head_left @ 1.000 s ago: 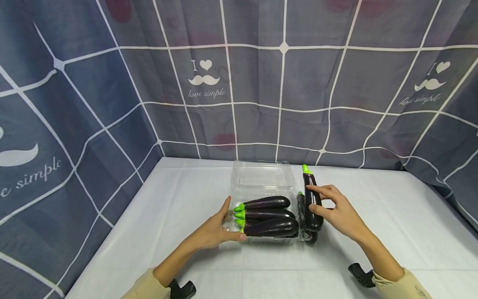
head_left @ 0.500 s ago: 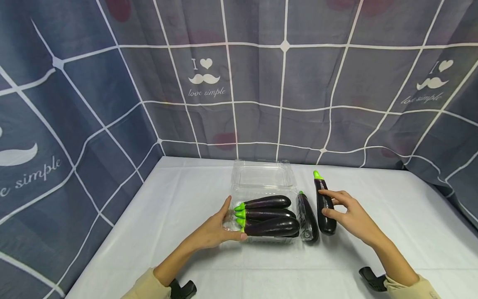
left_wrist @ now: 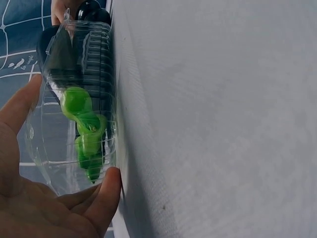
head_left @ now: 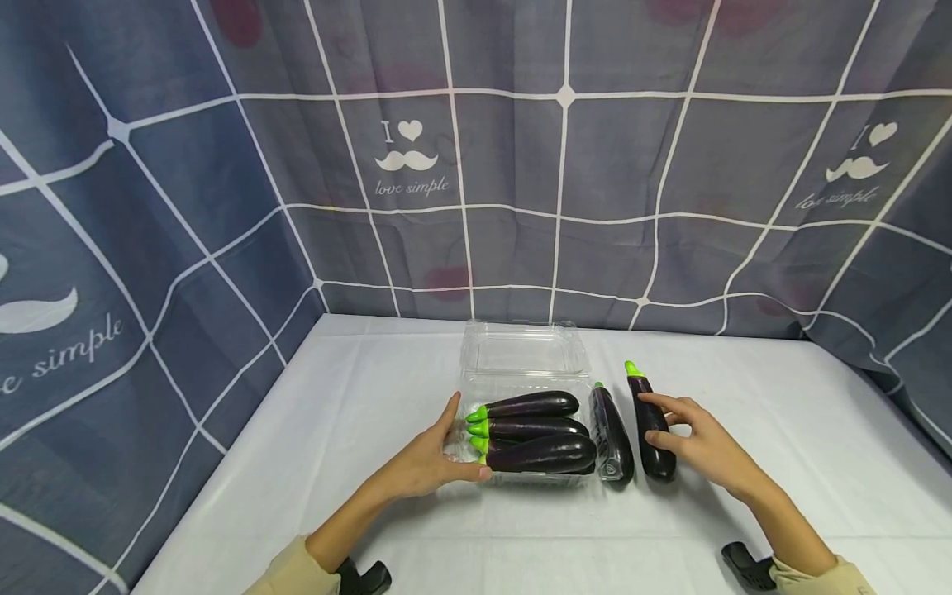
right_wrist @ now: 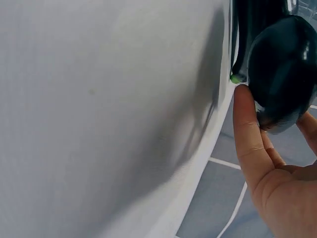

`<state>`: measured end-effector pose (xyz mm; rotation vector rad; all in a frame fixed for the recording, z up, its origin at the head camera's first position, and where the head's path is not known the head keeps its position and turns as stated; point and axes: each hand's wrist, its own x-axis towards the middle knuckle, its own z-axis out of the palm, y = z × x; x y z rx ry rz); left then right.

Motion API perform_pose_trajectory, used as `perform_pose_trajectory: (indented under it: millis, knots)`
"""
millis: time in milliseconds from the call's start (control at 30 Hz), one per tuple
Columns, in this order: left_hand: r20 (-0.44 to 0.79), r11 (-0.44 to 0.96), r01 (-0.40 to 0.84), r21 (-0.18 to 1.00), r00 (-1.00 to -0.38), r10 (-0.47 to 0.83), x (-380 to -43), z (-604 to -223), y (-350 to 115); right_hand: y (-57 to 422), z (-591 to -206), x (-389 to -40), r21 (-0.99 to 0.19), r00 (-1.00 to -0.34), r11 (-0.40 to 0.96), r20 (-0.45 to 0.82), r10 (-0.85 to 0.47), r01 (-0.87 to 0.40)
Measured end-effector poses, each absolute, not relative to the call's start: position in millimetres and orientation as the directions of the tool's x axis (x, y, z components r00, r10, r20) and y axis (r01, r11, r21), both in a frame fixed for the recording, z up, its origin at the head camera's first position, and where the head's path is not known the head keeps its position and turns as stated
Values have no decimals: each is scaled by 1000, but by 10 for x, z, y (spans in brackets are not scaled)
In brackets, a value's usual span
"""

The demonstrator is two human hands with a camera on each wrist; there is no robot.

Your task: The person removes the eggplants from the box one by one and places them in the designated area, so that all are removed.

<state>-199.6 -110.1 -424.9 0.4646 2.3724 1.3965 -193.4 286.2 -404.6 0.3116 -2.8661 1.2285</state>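
Observation:
A clear plastic clamshell box [head_left: 525,478] stands with its lid folded back. Several dark eggplants [head_left: 541,453] with green stems lie in it. My left hand [head_left: 418,463] holds the box's left end, thumb along the near side, fingers at the end wall; the left wrist view shows the green stems [left_wrist: 77,101] through the plastic. Just right of the box another eggplant [head_left: 614,438] lies on the table. My right hand [head_left: 699,442] grips one more eggplant [head_left: 651,450] between thumb and fingers, low over the cloth; its rounded end [right_wrist: 285,74] fills the right wrist view's upper right.
The box's open lid [head_left: 525,351] lies toward the back of the white-covered table [head_left: 387,364]. A grey checked curtain [head_left: 513,165] hangs behind and along both sides. Black wrist straps [head_left: 747,566] show at the sleeves.
My right hand has carried its eggplant rightward from above the loose one, then toward me and lower. The loose eggplant now shows fully. My left hand and the box stay put.

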Motion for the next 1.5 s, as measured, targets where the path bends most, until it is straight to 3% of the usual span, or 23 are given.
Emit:
perform_pose_trajectory:
  millis: [1500]
  knots:
    - [-125,469,107,877,-890,438,-1977,-4283,-1085,2832,-4163,-1919,-726,-979,666,56,-194,-173]
